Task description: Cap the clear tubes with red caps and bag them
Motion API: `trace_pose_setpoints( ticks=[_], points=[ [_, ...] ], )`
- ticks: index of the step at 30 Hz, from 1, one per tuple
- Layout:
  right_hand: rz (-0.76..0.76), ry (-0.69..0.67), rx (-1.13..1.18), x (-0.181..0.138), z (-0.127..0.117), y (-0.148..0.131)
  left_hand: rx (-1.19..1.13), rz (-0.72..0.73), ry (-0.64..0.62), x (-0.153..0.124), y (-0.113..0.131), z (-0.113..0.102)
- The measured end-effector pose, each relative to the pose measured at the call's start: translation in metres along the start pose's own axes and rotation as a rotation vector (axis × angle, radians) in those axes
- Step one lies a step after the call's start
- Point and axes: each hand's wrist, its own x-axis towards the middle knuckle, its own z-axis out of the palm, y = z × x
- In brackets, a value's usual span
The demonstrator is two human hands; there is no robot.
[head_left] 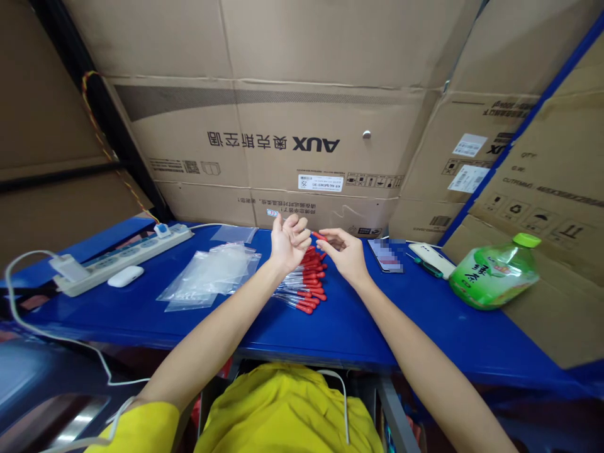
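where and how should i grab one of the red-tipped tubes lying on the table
Probably by its red end, with the right hand coming from the right: the red ends point that way at the pile's edge, while the clear shafts lie bunched together leftward.

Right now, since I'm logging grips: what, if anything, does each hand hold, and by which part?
The right hand holds a red-ended piece by its red end; whether the left hand grips anything cannot be told.
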Motion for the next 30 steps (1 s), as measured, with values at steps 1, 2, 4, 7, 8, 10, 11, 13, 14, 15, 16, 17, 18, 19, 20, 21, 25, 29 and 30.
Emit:
trace_pose_setpoints(
  ticks=[1,2,4,7,8,10,11,13,14,15,16,17,18,19,20,21,25,29,30],
  points=[
    [-0.015,0.000,-0.016,-0.0009,0.0005,-0.0001,-0.010,0.009,-0.004,0.0000,-0.0001,0.0001],
    [-0.032,0.004,-0.032,-0.0019,0.0009,-0.0005,-0.017,0.013,-0.012,-0.0001,-0.0002,0.0002],
    [-0.064,0.021,-0.057,-0.0040,0.0016,-0.0019,-0.025,0.011,-0.027,-0.0002,-0.0001,0.0006],
    [-0.079,0.046,-0.090,-0.0066,0.0019,-0.0044,-0.036,-0.001,-0.019,-0.0003,-0.0005,0.0014],
    [-0.077,0.047,-0.094,-0.0072,0.0020,-0.0052,-0.039,-0.005,-0.009,-0.0003,-0.0008,0.0016],
    [-0.074,0.048,-0.083,-0.0079,0.0023,-0.0066,-0.041,-0.011,0.010,-0.0002,-0.0014,0.0020],
    [-0.073,0.048,-0.072,-0.0081,0.0025,-0.0072,-0.040,-0.012,0.014,-0.0001,-0.0017,0.0020],
    [-0.068,0.050,-0.052,-0.0083,0.0032,-0.0080,-0.037,-0.012,0.010,0.0002,-0.0022,0.0015],
    [-0.065,0.049,-0.047,-0.0083,0.0035,-0.0081,-0.035,-0.012,0.002,0.0004,-0.0024,0.0011],
    [-0.062,0.048,-0.045,-0.0083,0.0038,-0.0082,-0.032,-0.012,-0.007,0.0007,-0.0026,0.0006],
    [-0.060,0.047,-0.045,-0.0082,0.0040,-0.0080,-0.029,-0.013,-0.015,0.0009,-0.0027,0.0000],
    [-0.059,0.046,-0.046,-0.0082,0.0041,-0.0078,-0.026,-0.013,-0.019,0.0011,-0.0028,-0.0005],
    [-0.057,0.045,-0.046,-0.0081,0.0041,-0.0075,-0.023,-0.013,-0.021,0.0011,-0.0030,-0.0009],
    [-0.055,0.044,-0.047,-0.0081,0.0041,-0.0071,-0.018,-0.012,-0.022,0.0011,-0.0031,-0.0011],
    [-0.053,0.044,-0.046,-0.0081,0.0040,-0.0067,-0.013,-0.012,-0.024,0.0008,-0.0033,-0.0011],
    [-0.053,0.045,-0.046,-0.0080,0.0038,-0.0064,-0.005,-0.010,-0.027,0.0005,-0.0035,-0.0009],
    [-0.059,0.044,-0.042,-0.0080,0.0033,-0.0061,0.028,-0.006,-0.018,-0.0013,-0.0041,0.0013],
    [-0.057,0.055,-0.055,-0.0083,0.0037,-0.0083,0.052,0.002,-0.016,-0.0018,-0.0048,0.0028],
    [-0.060,0.061,-0.058,-0.0084,0.0038,-0.0089,0.054,0.005,-0.023,-0.0018,-0.0050,0.0028]
  ],
)
